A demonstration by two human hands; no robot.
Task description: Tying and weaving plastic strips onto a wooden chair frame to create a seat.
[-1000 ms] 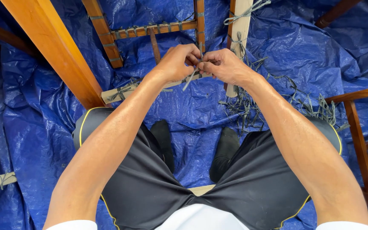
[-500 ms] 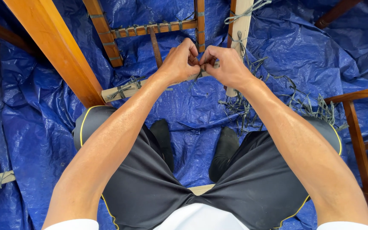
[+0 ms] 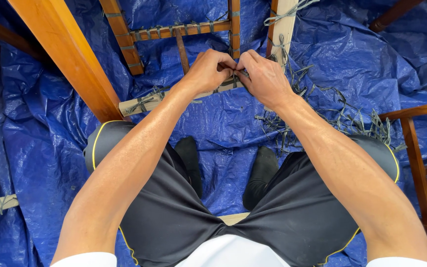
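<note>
Head view, looking down past my knees. My left hand [image 3: 212, 69] and right hand [image 3: 264, 76] meet knuckle to knuckle over a pale wooden rail [image 3: 174, 99] that lies across the blue tarp [image 3: 50, 148] on the floor. Left grip: fingers curled tight, thumb and forefinger pinched on the grey cord [image 3: 236, 79] wrapped round the rail. Right grip: likewise closed, fingertips pinching the same cord just beside the left's. The pinch point sits where the rail meets an upright pale post [image 3: 283, 20]. More cord is bound at the rail's near end [image 3: 142, 104]. A heap of loose cord strands [image 3: 332, 116] lies on the tarp to the right of my right wrist. A broad orange-brown beam [image 3: 67, 59] runs diagonally on the left.
</note>
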